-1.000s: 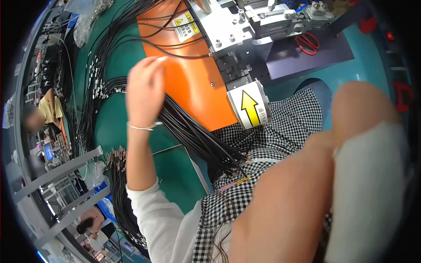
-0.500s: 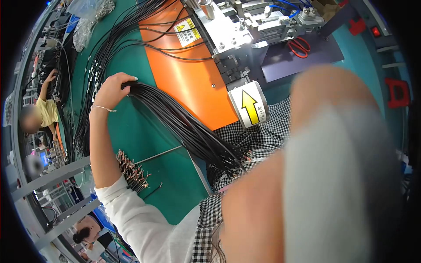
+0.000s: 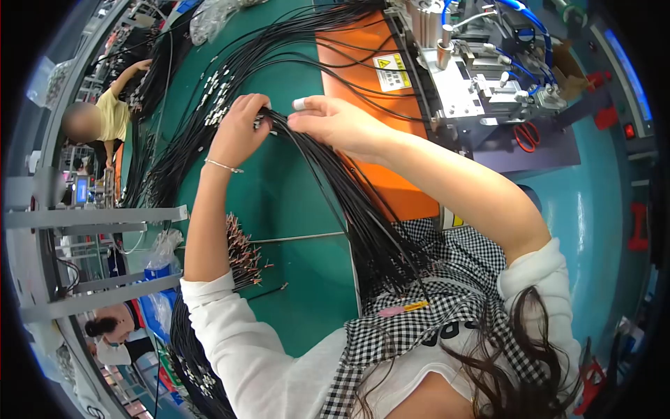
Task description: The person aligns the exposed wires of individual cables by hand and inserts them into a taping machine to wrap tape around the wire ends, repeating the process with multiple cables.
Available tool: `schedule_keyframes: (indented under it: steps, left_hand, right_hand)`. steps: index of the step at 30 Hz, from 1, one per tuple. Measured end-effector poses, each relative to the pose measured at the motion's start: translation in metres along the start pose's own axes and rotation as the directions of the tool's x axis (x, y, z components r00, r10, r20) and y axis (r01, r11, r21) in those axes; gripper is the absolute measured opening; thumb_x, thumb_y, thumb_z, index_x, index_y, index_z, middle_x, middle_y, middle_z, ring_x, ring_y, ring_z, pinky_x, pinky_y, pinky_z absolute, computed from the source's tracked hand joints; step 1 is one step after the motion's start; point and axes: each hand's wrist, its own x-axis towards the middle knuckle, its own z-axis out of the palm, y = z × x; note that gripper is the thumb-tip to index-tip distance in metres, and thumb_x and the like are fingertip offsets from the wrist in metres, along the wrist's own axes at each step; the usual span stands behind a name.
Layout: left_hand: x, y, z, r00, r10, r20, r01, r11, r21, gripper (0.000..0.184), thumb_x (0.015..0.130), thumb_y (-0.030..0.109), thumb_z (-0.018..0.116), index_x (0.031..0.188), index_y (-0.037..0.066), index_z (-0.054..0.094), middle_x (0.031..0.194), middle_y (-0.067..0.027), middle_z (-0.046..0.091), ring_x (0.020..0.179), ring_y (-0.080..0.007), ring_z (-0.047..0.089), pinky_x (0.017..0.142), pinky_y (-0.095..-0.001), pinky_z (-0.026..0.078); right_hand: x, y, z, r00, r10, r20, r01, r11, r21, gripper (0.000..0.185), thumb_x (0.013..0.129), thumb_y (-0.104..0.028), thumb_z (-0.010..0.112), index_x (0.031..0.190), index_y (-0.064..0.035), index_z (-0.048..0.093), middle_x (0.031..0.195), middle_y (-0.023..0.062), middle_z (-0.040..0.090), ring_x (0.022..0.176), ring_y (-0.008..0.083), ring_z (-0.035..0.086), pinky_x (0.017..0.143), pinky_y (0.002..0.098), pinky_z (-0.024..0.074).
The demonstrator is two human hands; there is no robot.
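A thick bundle of black cables (image 3: 349,199) runs from my hands down to my lap, its lower ends lying on the checkered apron (image 3: 453,293). My left hand (image 3: 241,124) is closed around the bundle's upper end; the fingers partly hide the cable tips. Right beside that end is my right hand (image 3: 342,126), its fingers stretched out and apart, one fingertip wrapped in white. Its thumb is close to the cables; whether it touches them I cannot tell. More black cables with white connectors (image 3: 220,91) lie just behind my left hand.
A machine with metal fixtures (image 3: 481,98) stands at the right behind an orange plate (image 3: 401,185). Red-handled scissors (image 3: 525,137) lie beside it. Cable ends with copper-coloured tips (image 3: 241,251) rest on the green table (image 3: 307,293). A co-worker in yellow (image 3: 112,120) is at the far left.
My right arm, blurred close to the camera before, has come down and its hand is now at the bundle's upper end. My left hand still holds the bundle. The view has shifted.
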Motion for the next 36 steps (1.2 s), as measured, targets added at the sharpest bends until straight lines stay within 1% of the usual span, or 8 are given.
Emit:
schedule_keyframes:
  steps: [3,10,13,20,22,26,31,36]
  left_hand:
    - [0.004,0.01,0.0,1.0,0.015,0.013,-0.016,0.996,0.09,0.026,0.079,0.003,0.06,0.106,0.006,0.059,0.101,-0.0118,0.061,0.102,-0.0305,0.056,0.082,-0.0386,0.049]
    - [0.015,0.003,0.006,0.937,0.342,-0.068,-0.319,0.92,0.229,0.029,0.078,-0.004,0.057,0.105,0.008,0.061,0.102,-0.0088,0.064,0.099,-0.0301,0.058,0.082,-0.0378,0.049]
    - [0.025,-0.017,0.01,0.999,-0.027,0.023,0.03,0.994,-0.102,0.033,0.081,-0.007,0.051,0.11,0.006,0.058,0.105,-0.0098,0.065,0.089,-0.0285,0.062,0.076,-0.0319,0.049]
    - [0.037,-0.029,0.015,0.901,-0.277,-0.333,0.173,0.935,-0.31,0.028,0.084,-0.003,0.054,0.111,0.003,0.057,0.097,-0.0155,0.065,0.09,-0.0333,0.062,0.08,-0.0385,0.049]
    - [0.044,-0.027,0.024,0.873,-0.307,-0.378,0.189,0.929,-0.318,0.028,0.085,-0.001,0.055,0.113,0.003,0.057,0.098,-0.016,0.064,0.093,-0.0333,0.062,0.081,-0.0388,0.049]
    - [0.04,0.047,0.039,0.91,0.016,-0.413,0.178,0.887,0.427,0.045,0.078,0.021,0.073,0.116,0.003,0.056,0.108,-0.0167,0.062,0.103,-0.0346,0.058,0.091,-0.0436,0.046]
    - [0.006,0.1,0.039,0.895,-0.446,0.006,0.428,0.863,0.269,0.054,0.086,0.038,0.062,0.118,-0.005,0.056,0.112,-0.0194,0.061,0.11,-0.0356,0.055,0.095,-0.0442,0.044]
    - [-0.013,0.037,0.068,0.879,-0.434,-0.195,0.472,0.85,0.234,0.048,0.092,0.037,0.051,0.117,-0.005,0.056,0.115,-0.0178,0.061,0.111,-0.0377,0.055,0.095,-0.0458,0.044]
  right_hand:
    - [0.009,-0.005,0.009,0.947,0.295,0.122,-0.317,0.919,0.235,0.028,0.094,-0.021,0.058,0.113,-0.0005,0.055,0.097,0.0054,0.062,0.082,0.0127,0.06,0.071,0.0257,0.0487]
    - [0.0,-0.013,-0.008,0.877,0.322,0.358,-0.458,0.785,0.418,0.024,0.095,-0.021,0.056,0.109,-0.0025,0.05,0.093,0.0072,0.063,0.075,0.0153,0.062,0.065,0.0292,0.0527]
    - [-0.013,-0.033,-0.011,0.845,0.338,0.414,-0.498,0.778,0.384,0.027,0.097,-0.023,0.054,0.112,-0.002,0.049,0.092,0.0073,0.063,0.074,0.016,0.063,0.064,0.0307,0.054]
    - [-0.126,-0.075,-0.044,0.72,0.309,0.621,-0.47,0.876,0.108,0.04,0.101,-0.022,0.044,0.132,0.0036,0.037,0.08,0.0094,0.058,0.056,0.0176,0.061,0.05,0.0275,0.0513]
    - [-0.156,-0.071,-0.075,0.732,0.307,0.609,-0.437,0.897,0.073,0.039,0.101,-0.021,0.044,0.131,0.0042,0.037,0.073,0.0056,0.054,0.048,0.013,0.053,0.042,0.024,0.0432]
    - [-0.192,-0.044,-0.107,0.912,0.41,0.023,-0.409,0.903,0.132,0.028,0.102,-0.018,0.042,0.121,0.0025,0.047,0.065,-0.0029,0.041,0.045,0.0031,0.035,0.037,0.0188,0.0271]
    - [-0.207,-0.027,-0.101,0.922,0.337,-0.191,-0.289,0.927,0.24,0.023,0.102,-0.014,0.041,0.116,0.0012,0.051,0.064,-0.0079,0.032,0.047,-0.0002,0.024,0.039,0.0166,0.0205]
    - [-0.219,-0.019,-0.082,0.981,0.107,-0.162,-0.101,0.994,0.043,0.024,0.102,-0.014,0.042,0.118,0.0019,0.05,0.065,-0.0081,0.034,0.048,-0.0008,0.026,0.041,0.016,0.0225]
